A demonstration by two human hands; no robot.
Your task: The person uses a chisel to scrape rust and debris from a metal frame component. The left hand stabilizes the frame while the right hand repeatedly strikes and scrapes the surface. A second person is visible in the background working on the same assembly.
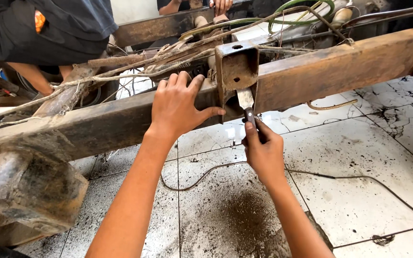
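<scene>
**Rusty steel under both your hands**

Rust-brown metal is filling most of your view: a long frame rail [321, 71] is running from lower left to upper right above the tiled floor [359, 191]. You are pressing your left hand [180, 105] flat against the side of that rail, fingers spread and closed on nothing, just left of a box-shaped bracket [236, 67] that is sticking out from the rail. Your right hand [263, 153] is wrapping tightly around the dark handle of a scraper [246, 102], and its pale flat blade is pointing up into the open underside of the bracket, touching or nearly touching the metal there. Below your hands, a dark patch of rust dust [240, 215] is lying on the white tiles, with a thin wire [340, 177] trailing across them. Behind the rail, tangled cables [135, 67] and a green hose [283, 19] are crossing the frame. Another person in dark clothing [58, 24] is crouching at upper left, and someone else's hand [222, 5] is showing at the top edge.
</scene>
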